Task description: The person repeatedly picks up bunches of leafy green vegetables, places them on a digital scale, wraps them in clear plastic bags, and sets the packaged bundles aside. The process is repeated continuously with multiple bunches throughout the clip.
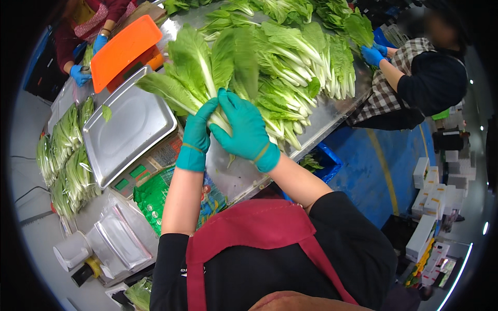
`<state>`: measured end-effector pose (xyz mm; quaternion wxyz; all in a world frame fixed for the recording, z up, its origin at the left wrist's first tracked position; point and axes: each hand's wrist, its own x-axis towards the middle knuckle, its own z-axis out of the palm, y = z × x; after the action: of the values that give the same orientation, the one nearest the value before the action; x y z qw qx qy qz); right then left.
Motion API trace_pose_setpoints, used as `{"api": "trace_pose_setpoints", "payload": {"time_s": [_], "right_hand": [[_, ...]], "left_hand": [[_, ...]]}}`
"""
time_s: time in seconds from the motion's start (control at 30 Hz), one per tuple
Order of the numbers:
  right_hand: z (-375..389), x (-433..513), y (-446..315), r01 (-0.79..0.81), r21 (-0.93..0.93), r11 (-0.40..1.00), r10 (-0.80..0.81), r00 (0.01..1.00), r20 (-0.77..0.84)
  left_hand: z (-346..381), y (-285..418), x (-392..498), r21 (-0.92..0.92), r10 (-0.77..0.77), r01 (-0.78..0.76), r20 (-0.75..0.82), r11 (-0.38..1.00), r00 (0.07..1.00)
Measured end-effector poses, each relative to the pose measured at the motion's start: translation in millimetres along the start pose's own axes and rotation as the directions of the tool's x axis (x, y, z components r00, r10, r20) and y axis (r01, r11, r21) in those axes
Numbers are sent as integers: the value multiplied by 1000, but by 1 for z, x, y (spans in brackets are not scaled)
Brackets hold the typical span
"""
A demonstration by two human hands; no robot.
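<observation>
A bunch of leafy greens with broad leaves and pale stems stands up between my gloved hands above the steel table. My left hand, in a teal rubber glove, closes around the stems from the left. From the right my right hand presses its fingers and thumb against the same stems, whose lower ends are partly hidden. One leaf at the right of the bunch is blurred. Just beyond my right hand lies a large pile of similar greens, stems towards me. Left of my left hand sits a steel weighing pan with a leaf scrap.
The scale's keypad adjoins a green printed bag. Bagged greens, clear plastic bags and a tape roll lie left. An orange tray stands near one blue-gloved co-worker; another handles greens at right. A blue crate sits below the table edge.
</observation>
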<state>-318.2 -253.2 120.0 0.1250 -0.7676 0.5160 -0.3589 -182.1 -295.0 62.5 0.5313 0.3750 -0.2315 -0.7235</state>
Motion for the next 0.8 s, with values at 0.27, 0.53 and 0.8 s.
{"api": "trace_pose_setpoints", "payload": {"time_s": [0.27, 0.53, 0.8], "right_hand": [[28, -88, -42, -76, 306, 949, -28, 946, 322], [44, -149, 11, -621, 598, 507, 491, 778, 392], [83, -73, 27, -839, 304, 451, 328, 473, 818]], "left_hand": [[-52, -14, -146, 25, -59, 68, -266, 997, 962], [-99, -53, -165, -105, -80, 58, -215, 993, 973], [-82, -32, -151, -123, -86, 80, -47, 989, 995]]}}
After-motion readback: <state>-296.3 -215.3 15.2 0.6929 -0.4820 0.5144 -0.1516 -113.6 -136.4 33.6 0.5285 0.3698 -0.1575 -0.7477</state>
